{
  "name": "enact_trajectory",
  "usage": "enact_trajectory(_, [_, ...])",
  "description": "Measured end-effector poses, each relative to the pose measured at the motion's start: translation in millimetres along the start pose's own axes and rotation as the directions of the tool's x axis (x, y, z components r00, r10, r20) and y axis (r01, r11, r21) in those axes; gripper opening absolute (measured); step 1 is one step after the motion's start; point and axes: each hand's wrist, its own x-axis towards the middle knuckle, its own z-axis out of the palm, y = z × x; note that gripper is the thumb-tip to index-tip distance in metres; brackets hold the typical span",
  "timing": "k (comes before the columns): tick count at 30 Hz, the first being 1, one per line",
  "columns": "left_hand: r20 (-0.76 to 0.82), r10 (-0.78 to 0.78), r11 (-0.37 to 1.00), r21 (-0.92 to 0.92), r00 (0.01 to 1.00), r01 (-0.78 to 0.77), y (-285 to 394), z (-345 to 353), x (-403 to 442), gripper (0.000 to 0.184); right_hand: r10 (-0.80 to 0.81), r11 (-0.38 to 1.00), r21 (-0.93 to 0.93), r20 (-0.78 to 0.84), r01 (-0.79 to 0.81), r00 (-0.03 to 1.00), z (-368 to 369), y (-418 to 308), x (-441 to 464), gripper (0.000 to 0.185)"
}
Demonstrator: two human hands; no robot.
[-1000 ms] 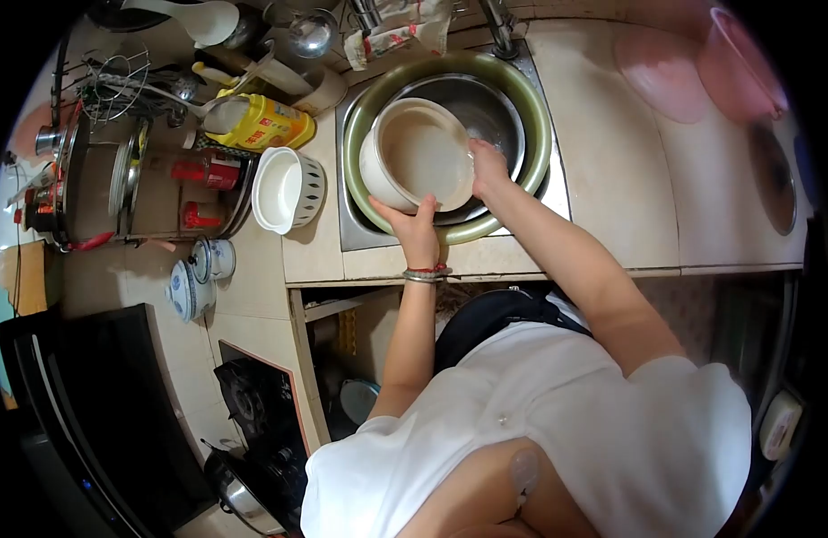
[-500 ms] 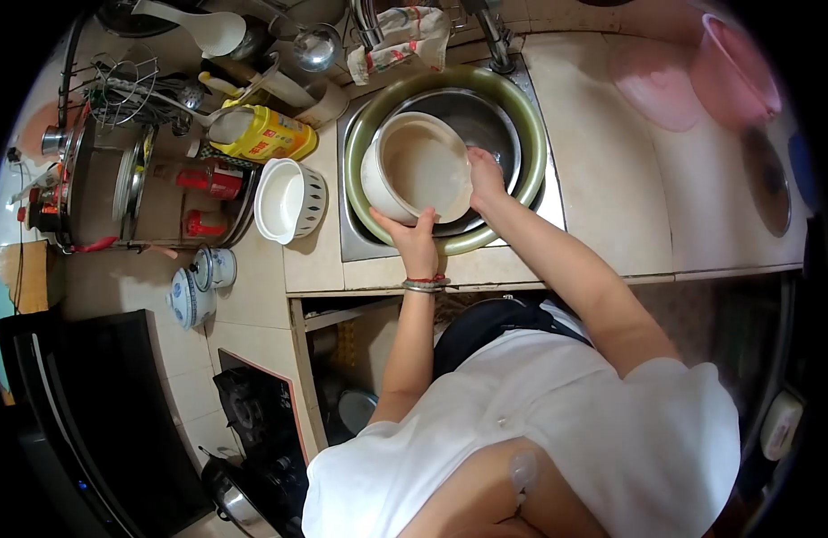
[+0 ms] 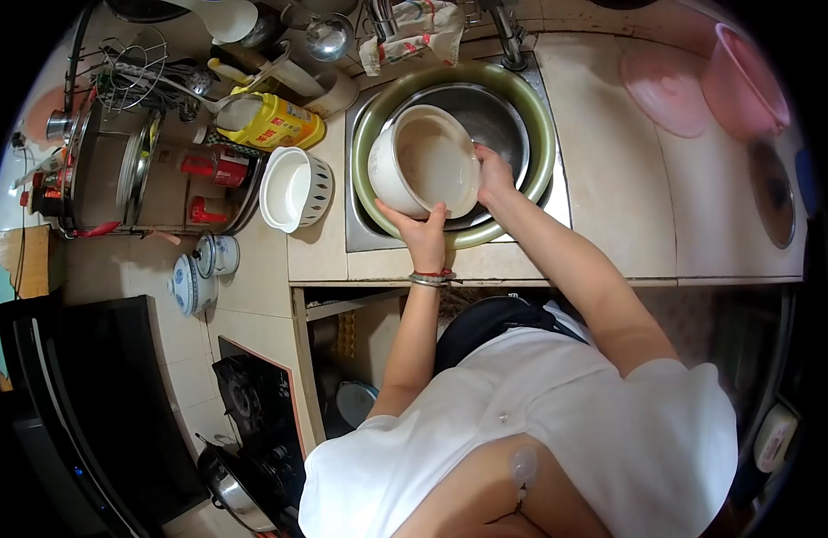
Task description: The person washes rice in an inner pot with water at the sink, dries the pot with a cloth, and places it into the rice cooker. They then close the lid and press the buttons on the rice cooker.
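While I watch from afar through the head camera, the pale pot [image 3: 387, 175] leans slightly more toward the right than in the previous frame, showing more of its outer left wall; both hands keep their places on it. The left hand [image 3: 422, 235] holds its near side, thumb at the rim and fingers spread against the wall. The right hand [image 3: 495, 176] has its fingers closed on the right edge. Inside the pot I see what looks like cloudy liquid. The pot is over a steel bowl [image 3: 496, 112], which sits in a green basin [image 3: 544, 117] at the sink [image 3: 367, 235]; the bowl's contents I cannot tell. Left of the sink, a white dish [image 3: 293, 190] stands close to the sink's edge. Rightward, a stretch of tiled counter [image 3: 602, 161] separates the sink from a pink bucket [image 3: 741, 81].
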Motion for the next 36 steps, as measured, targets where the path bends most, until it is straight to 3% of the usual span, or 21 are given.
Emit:
enact_trajectory(8, [-0.012,-0.094,0.988,-0.124,0.996,0.092,30,6,-5,0.092,-0.032,0.999,-0.005,0.050,0.032,0.998,3,-3,-6,0.026])
enact_trajectory(11, [-0.027,0.013,0.999,-0.031,1.000,-0.014,4,2,-1,0.092,-0.065,0.997,-0.041,0.035,0.067,0.997,-3,4,4,0.025])
enact_trajectory(14, [-0.007,-0.018,0.998,-0.067,1.000,0.018,28,5,-5,0.093,-0.069,0.996,-0.062,0.033,0.071,0.997,-8,9,13,0.023])
enact_trajectory(17, [-0.012,0.051,0.999,0.007,0.999,-0.051,9,2,-2,0.093,-0.045,0.999,-0.021,0.067,0.046,0.997,-11,10,16,0.022])
enact_trajectory(20, [-0.006,-0.019,0.994,-0.104,1.000,0.018,32,6,-6,0.087,-0.037,0.999,-0.034,0.077,0.039,0.996,-11,11,18,0.023])
enact_trajectory(23, [-0.008,0.046,0.997,-0.054,0.999,-0.046,18,4,-4,0.088,-0.036,0.998,-0.059,0.023,0.037,0.999,-8,9,16,0.024])
enact_trajectory(26, [0.004,-0.034,0.986,-0.161,0.999,0.034,22,6,-6,0.089,-0.080,0.992,-0.089,0.063,0.085,0.995,-9,9,14,0.024])
enact_trajectory(29, [-0.013,0.055,0.998,-0.008,0.998,-0.055,15,5,-5,0.091,-0.028,0.997,-0.074,0.018,0.029,0.999,-4,6,8,0.026])
enact_trajectory(32, [0.012,0.067,0.997,0.026,0.998,-0.068,13,5,-5,0.093,0.049,0.997,-0.067,0.085,-0.044,0.995,-11,8,15,0.028])
enact_trajectory(36, [0.028,0.041,0.999,-0.019,0.999,-0.040,13,5,-4,0.100,0.078,0.995,-0.063,0.050,-0.075,0.996,-4,2,4,0.029])
